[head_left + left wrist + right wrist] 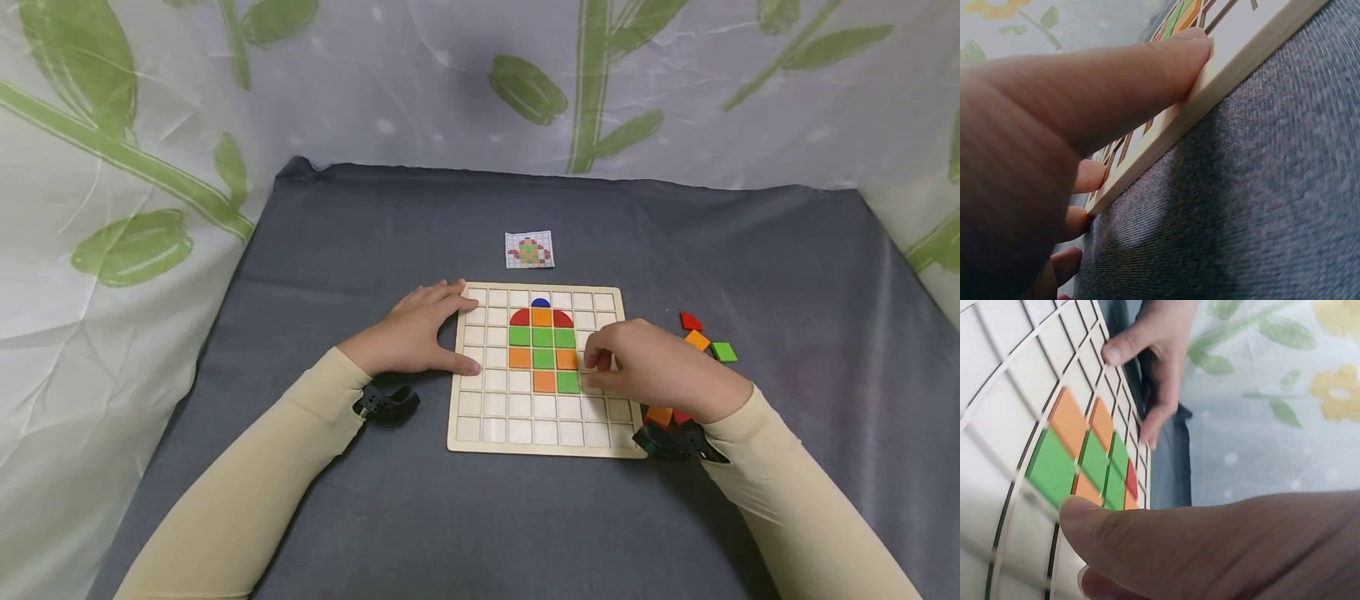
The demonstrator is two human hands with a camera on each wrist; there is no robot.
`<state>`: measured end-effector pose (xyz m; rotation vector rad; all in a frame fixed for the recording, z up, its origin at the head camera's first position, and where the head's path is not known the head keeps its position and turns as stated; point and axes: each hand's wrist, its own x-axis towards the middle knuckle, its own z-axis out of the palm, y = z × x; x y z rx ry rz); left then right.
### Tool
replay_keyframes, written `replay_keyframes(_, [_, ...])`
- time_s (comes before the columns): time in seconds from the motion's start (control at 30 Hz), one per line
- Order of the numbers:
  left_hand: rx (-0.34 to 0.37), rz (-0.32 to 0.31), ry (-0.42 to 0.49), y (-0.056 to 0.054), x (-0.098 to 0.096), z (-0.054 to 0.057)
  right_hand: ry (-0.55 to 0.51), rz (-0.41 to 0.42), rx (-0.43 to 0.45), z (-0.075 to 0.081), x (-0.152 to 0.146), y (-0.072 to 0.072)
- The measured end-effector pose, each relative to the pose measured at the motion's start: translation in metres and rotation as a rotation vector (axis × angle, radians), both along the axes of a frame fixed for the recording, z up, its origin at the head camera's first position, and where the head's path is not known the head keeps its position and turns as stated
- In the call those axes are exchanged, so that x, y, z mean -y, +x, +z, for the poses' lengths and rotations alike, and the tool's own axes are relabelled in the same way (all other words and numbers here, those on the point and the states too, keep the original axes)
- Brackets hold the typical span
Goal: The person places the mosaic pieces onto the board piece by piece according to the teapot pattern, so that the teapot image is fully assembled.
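A wooden grid board lies on the dark cloth, with coloured tiles in its middle cells. A blue half-round tile tops a red quarter-round tile, another red one and an orange tile. Rows of green and orange squares lie below. My left hand rests with spread fingers on the board's left edge, thumb on the frame. My right hand is over the right side, fingers bent, thumb tip touching or just beside the lowest green tile. No tile shows between thumb and finger.
A small printed pattern card lies behind the board. Loose tiles lie right of it, among them a red one, an orange one and a green one; others are partly hidden under the right wrist. A leaf-patterned curtain hangs behind.
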<state>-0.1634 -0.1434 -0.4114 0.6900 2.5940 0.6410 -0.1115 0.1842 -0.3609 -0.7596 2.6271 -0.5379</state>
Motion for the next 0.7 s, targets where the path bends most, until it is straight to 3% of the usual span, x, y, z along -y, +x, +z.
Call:
replay_keyframes(0.23, [0.000, 0.001, 0.003, 0.000, -0.001, 0.001, -0.001, -0.024, -0.004, -0.003, -0.028, 0.009])
replay_keyframes(0.47, [-0.002, -0.012, -0.006, -0.002, 0.001, 0.001, 0.016, -0.062, 0.091, -0.005, -0.051, 0.019])
replay_keyframes(0.7, [0.007, -0.011, 0.001, -0.003, 0.001, 0.000, 0.039, -0.080, 0.109, -0.011, -0.069, 0.025])
